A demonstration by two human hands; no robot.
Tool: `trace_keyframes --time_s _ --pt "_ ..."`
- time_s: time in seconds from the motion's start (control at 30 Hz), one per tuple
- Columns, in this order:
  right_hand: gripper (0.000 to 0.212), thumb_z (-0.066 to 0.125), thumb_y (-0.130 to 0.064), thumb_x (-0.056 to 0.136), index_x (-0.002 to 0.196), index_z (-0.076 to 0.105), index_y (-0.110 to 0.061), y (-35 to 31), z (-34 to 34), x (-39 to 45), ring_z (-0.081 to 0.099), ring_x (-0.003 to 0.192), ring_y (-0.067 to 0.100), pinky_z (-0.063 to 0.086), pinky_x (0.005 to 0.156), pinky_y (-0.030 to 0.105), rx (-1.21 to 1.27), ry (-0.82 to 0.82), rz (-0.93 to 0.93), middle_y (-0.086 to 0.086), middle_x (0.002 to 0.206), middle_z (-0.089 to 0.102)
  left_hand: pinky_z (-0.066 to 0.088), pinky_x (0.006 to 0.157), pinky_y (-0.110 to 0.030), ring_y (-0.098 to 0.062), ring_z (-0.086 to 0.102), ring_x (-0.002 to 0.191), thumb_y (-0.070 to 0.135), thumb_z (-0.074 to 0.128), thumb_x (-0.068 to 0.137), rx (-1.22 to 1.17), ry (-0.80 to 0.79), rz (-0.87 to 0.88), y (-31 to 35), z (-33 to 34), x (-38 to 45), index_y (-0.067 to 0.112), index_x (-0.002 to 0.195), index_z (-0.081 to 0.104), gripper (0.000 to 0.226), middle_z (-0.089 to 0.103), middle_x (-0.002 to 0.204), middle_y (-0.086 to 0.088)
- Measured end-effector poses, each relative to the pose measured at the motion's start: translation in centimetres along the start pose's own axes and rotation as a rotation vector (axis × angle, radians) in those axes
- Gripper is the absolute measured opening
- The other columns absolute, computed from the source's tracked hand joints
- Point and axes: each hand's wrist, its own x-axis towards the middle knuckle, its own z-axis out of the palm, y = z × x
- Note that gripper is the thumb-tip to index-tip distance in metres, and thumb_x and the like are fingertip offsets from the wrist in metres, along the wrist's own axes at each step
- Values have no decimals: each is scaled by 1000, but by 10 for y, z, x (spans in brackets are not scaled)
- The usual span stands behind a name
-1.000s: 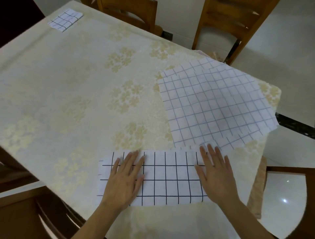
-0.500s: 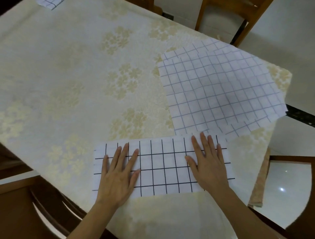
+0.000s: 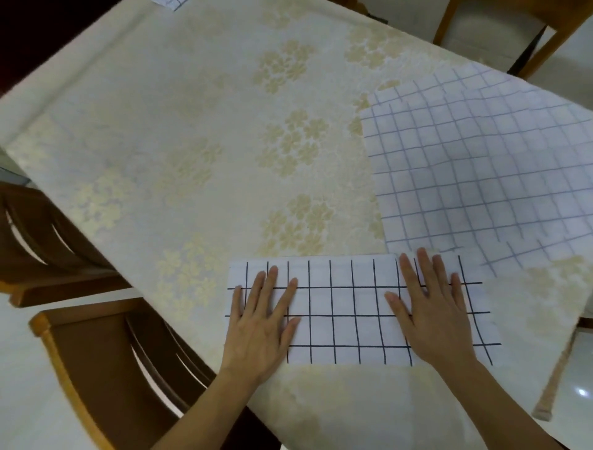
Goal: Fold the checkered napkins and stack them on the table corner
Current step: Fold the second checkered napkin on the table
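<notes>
Hands lie flat on a folded napkin [image 3: 346, 311] at the near edge of the tabletop [image 3: 192, 128]. The left hand [image 3: 261, 330] rests palm down on the napkin's left end, its fingers straight and spread, holding nothing in a grip; the thumb points right across the cloth. The right hand [image 3: 433, 318] rests palm down on the right part of the same napkin, fingers also straight and a little spread, their tips reaching the napkin's far edge, the thumb pointing left. Neither hand curls round or pinches the cloth; both simply press on it.

This napkin is white with a bold dark grid and forms a long, narrow band running left to right, parallel to the near tabletop edge and just inside it. Its right end reaches past the right hand.

Just beyond it, on the far right of the tabletop, lies a pile of unfolded napkins [image 3: 475, 173], white with a finer, paler blue grid, spread open and slightly rumpled. The pile's near edge touches or slightly overlaps the far edge of the folded band by the right fingertips, and its right side reaches the tabletop's right edge.

At the far left corner, cut by the top of the view, a small piece of checkered cloth [image 3: 168, 2] shows; how it is folded cannot be told.

A cream cloth with pale gold flower clusters covers the tabletop. Wooden chairs [image 3: 106, 363] stand at the near left, and another chair [image 3: 513, 35] at the far right.
</notes>
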Motion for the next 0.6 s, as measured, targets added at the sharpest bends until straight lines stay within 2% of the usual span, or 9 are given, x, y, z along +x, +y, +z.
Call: trace_keyframes --time_s 0.2,0.6 --pt "71 20 -62 100 160 9 -25 5 -3 -5 -3 155 24 14 122 56 -2 -1 75 5 168 0 20 119 -57 -23 1 155 54 22 103 -54 25 36 3 4 11 28 160 9 64 0 168 -2" --pt "77 26 -65 98 160 8 -22 19 -3 -14 -4 155 26 13 123 56 -12 32 85 4 168 -2 16 120 -59 -26 6 154 53 24 100 -76 42 -20 -1 10 -3 26 159 18 64 5 168 -4"
